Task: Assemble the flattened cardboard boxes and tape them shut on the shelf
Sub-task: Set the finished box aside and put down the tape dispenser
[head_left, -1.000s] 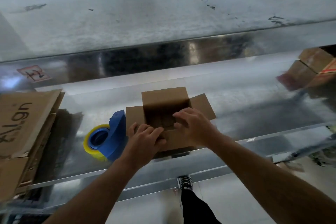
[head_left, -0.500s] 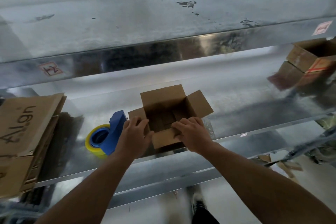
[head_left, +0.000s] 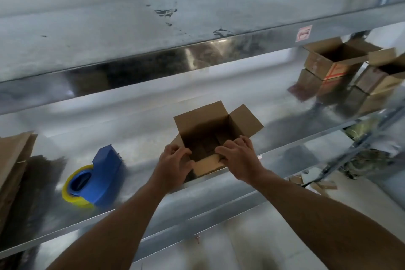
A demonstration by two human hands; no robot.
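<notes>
A small brown cardboard box (head_left: 219, 125) stands upright on the metal shelf (head_left: 135, 129), its top flaps spread open and its inside dark. My left hand (head_left: 174, 163) grips the box's near left corner with curled fingers. My right hand (head_left: 240, 159) grips the near right edge, fingers curled over the rim by the near flap. A blue tape dispenser (head_left: 96, 176) with a yellow roll lies on the shelf to the left of the box. Flattened cardboard (head_left: 13, 160) leans at the far left edge.
Two open assembled boxes (head_left: 335, 59) (head_left: 385, 72) stand on the shelf at the far right. An upper shelf (head_left: 153, 35) overhangs the work area. Below the shelf's front edge are the floor and cardboard scraps (head_left: 315, 182) at the right.
The view has swung to the right, bringing the far-right boxes into sight. Both hands have moved from inside the box's opening to its near corners. The box has turned slightly.
</notes>
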